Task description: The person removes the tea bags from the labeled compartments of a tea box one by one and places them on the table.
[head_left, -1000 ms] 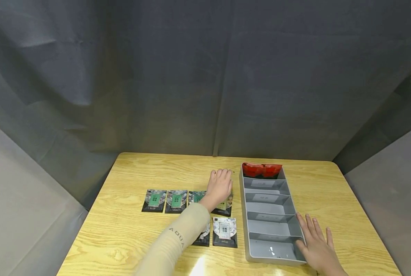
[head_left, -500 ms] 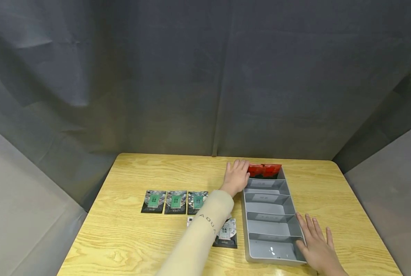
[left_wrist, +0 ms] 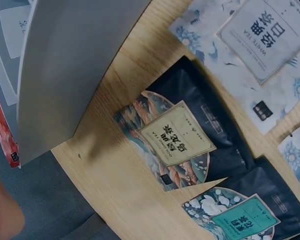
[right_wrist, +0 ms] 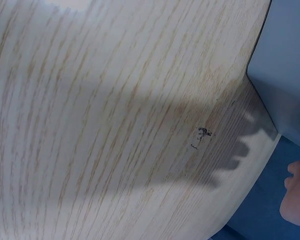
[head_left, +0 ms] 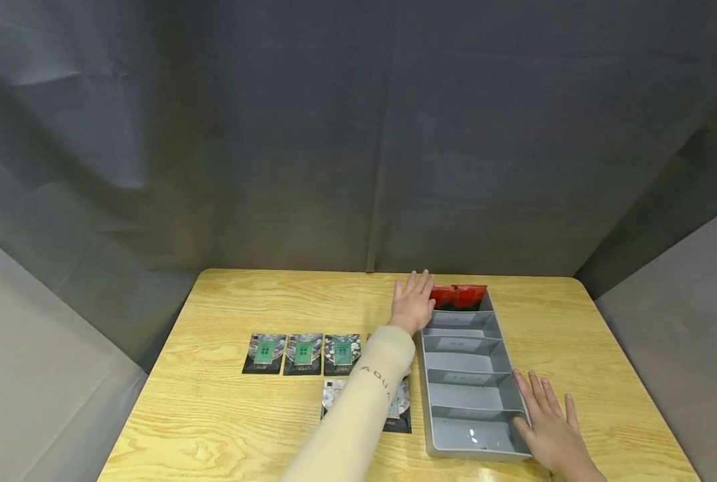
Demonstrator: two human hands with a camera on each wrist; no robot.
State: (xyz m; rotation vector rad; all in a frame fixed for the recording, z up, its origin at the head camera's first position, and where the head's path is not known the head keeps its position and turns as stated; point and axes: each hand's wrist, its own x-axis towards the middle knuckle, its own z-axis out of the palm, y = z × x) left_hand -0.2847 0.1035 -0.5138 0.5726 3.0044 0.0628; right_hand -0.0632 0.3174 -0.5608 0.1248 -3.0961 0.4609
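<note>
My left hand (head_left: 412, 309) lies along the far left side of a grey divided tray (head_left: 426, 395), fingers straight and spread, close beside the red packets (head_left: 459, 296) in its far compartment. My right hand (head_left: 553, 432), also with straight fingers, rests at the tray's near right side, fingertips at the rim. Tea packets lie left of the tray: several with green labels (head_left: 303, 353) in the back row, white tea packets (left_wrist: 265, 37) in front. An oolong packet (left_wrist: 177, 132) with a yellow label shows in the left wrist view; my sleeve mostly hides it in the head view.
All of this stands on a wooden table (head_left: 201, 415) with rounded far corners. Dark grey cloth (head_left: 286, 167) hangs behind it, and light grey panels (head_left: 39, 361) flank both sides. The tray's other compartments have white labels (head_left: 460, 343) on their dividers.
My left hand has moved from above the yellow-labelled packet, right and away, to the tray's far left side, and its fingers have straightened. The right hand stays at the tray's right side.
</note>
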